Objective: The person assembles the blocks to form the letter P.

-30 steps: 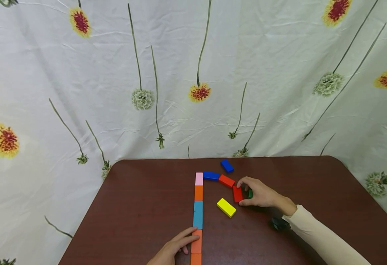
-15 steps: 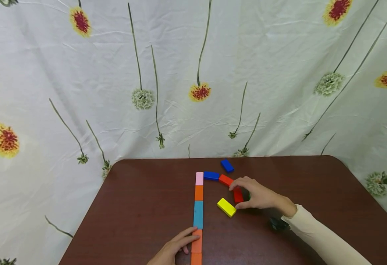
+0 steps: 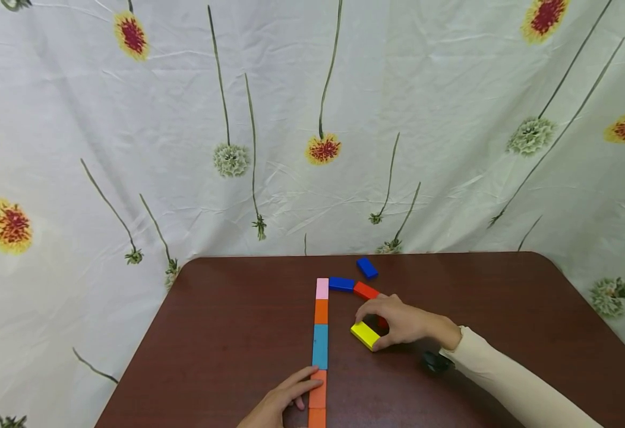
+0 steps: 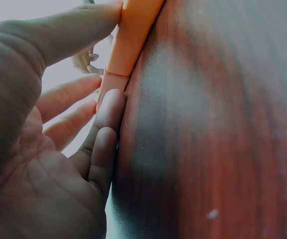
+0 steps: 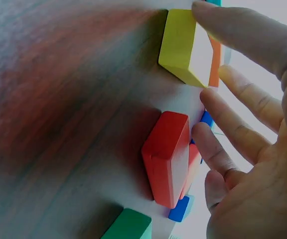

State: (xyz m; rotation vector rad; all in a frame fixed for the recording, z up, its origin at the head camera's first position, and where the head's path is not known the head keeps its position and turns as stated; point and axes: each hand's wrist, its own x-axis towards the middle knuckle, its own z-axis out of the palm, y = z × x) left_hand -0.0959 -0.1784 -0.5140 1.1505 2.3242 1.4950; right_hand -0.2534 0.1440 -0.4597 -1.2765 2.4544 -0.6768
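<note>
My right hand (image 3: 404,321) is at a yellow block (image 3: 364,336), its thumb at the near end and a forefinger at the far end. The block lies flat on the table. In the right wrist view a red block (image 5: 166,154) and a green block (image 5: 131,226) stand beside that hand; from the head view the hand covers most of them. My left hand (image 3: 280,401) lays its fairly straight fingers against an orange block (image 3: 317,392), low in a straight row. In the left wrist view the thumb also touches an orange block (image 4: 133,35).
Up the row come a light blue block (image 3: 320,346), another orange block (image 3: 321,311) and a pink block (image 3: 322,288). A blue block (image 3: 341,284) and a red block (image 3: 366,290) curve right from its top. One loose blue block (image 3: 367,267) lies near the table's (image 3: 227,333) back edge.
My right hand has left the red block it was touching, and moved left and toward me to the yellow block. My left hand has stayed in place.
</note>
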